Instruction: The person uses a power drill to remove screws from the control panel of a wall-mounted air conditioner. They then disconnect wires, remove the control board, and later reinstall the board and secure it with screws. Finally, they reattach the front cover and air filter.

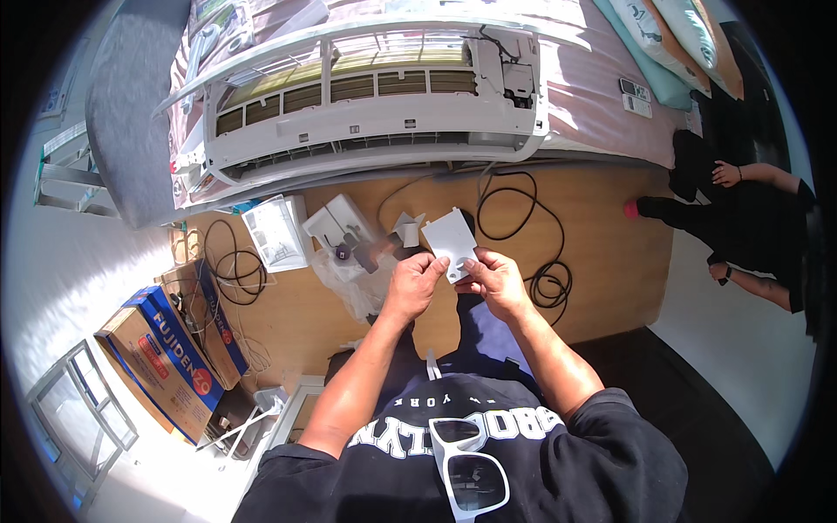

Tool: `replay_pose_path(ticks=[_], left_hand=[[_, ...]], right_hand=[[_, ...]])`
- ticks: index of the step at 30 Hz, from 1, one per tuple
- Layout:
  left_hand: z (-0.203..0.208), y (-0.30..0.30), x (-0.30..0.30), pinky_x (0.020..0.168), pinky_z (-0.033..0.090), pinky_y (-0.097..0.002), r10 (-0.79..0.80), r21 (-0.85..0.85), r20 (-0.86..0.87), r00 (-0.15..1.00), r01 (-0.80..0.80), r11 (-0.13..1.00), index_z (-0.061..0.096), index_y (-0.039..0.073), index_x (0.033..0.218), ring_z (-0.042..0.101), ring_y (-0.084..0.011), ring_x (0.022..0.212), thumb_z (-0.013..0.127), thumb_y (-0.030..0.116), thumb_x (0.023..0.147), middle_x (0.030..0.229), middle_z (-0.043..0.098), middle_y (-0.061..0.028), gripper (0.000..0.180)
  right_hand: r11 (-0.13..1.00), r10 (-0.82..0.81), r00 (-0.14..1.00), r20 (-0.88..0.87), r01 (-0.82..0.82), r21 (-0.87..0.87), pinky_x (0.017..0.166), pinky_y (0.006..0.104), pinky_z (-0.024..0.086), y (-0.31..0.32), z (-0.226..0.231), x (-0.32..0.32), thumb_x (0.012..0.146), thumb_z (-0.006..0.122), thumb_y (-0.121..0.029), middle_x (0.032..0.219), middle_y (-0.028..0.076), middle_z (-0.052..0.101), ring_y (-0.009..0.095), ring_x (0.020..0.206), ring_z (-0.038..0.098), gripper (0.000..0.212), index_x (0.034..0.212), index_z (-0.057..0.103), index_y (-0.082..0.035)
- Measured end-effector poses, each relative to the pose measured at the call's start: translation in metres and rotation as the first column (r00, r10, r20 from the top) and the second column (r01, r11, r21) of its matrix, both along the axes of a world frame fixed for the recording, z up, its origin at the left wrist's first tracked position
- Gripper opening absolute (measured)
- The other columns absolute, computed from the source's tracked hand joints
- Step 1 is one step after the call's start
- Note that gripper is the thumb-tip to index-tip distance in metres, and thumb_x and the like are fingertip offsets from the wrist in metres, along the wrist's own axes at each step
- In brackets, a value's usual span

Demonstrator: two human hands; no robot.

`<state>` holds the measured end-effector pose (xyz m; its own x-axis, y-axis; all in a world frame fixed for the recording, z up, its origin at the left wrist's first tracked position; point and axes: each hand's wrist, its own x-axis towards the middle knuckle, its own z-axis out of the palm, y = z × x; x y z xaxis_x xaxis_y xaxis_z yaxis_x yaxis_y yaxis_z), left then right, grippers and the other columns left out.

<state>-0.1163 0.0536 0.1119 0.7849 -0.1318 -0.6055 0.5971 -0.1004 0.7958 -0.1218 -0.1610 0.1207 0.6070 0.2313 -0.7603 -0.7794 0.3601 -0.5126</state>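
Both my hands hold a small flat white plastic cover (450, 237) in front of my body. My left hand (415, 284) pinches its lower left edge between thumb and fingers. On the lower right corner, my right hand (495, 281) grips it with the thumb on top, and the fingers beneath are partly hidden. Beyond the hands, the indoor unit of a wall air conditioner (366, 144) lies on the bed. Its front is off, so the slotted frame and, at the right end, wiring (514, 74) show.
A bed (602, 131) spans the far side, with a remote control (636, 98) and pillows. Below lie black cable (545, 283), white foam packing (336, 222), a white box (275, 235) and a blue-brown carton (166, 357). Another person (741, 213) is at the right; a ladder (74, 179) stands left.
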Motion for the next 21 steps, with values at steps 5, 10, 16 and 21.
replay_pose_path(ticks=[5,10,16,21], left_hand=[[0.034,-0.097,0.154,0.075,0.055,-0.0438,-0.172,0.222,0.177,0.969,0.130,0.966,0.080,-0.002,0.108,0.065,-0.0238,0.073,0.068,0.045,0.111,0.076,0.070,-0.0155,0.049],[0.027,-0.152,0.286,0.077,0.055,-0.0458,-0.295,0.348,0.003,0.956,0.275,0.896,0.079,-0.005,0.106,0.068,-0.0309,0.076,0.066,0.044,0.111,0.079,0.072,-0.0196,0.051],[-0.008,-0.163,0.340,0.083,0.056,-0.0485,-0.397,0.454,0.133,0.908,0.300,0.839,0.080,-0.005,0.109,0.071,-0.0392,0.082,0.063,0.042,0.113,0.084,0.073,-0.0225,0.050],[-0.028,-0.149,0.349,0.089,0.056,-0.0519,-0.532,0.581,0.228,0.815,0.324,0.746,0.080,-0.004,0.108,0.074,-0.0442,0.093,0.059,0.046,0.113,0.089,0.075,-0.0259,0.055]], right_hand=[[0.863,0.202,0.838,0.507,0.093,-0.497,0.078,0.0298,0.061,-0.085,0.027,0.109,0.108,0.078,-0.010,0.111,0.009,0.079,0.012,0.090,0.073,0.060,0.163,0.055,-0.009],[0.516,0.715,0.448,0.536,0.180,-0.838,0.076,0.0398,0.061,-0.150,0.010,0.225,0.099,0.085,-0.010,0.100,0.014,0.073,0.028,0.082,0.072,0.052,0.149,0.069,-0.013],[0.491,0.776,0.279,0.565,0.296,-0.820,0.075,0.0429,0.061,-0.165,-0.015,0.287,0.099,0.085,-0.013,0.097,0.012,0.071,0.031,0.083,0.072,0.045,0.142,0.073,-0.016],[0.488,0.786,0.232,0.574,0.337,-0.805,0.075,0.0420,0.061,-0.160,-0.023,0.296,0.095,0.089,-0.017,0.093,0.009,0.068,0.030,0.082,0.069,0.043,0.136,0.076,-0.017]])
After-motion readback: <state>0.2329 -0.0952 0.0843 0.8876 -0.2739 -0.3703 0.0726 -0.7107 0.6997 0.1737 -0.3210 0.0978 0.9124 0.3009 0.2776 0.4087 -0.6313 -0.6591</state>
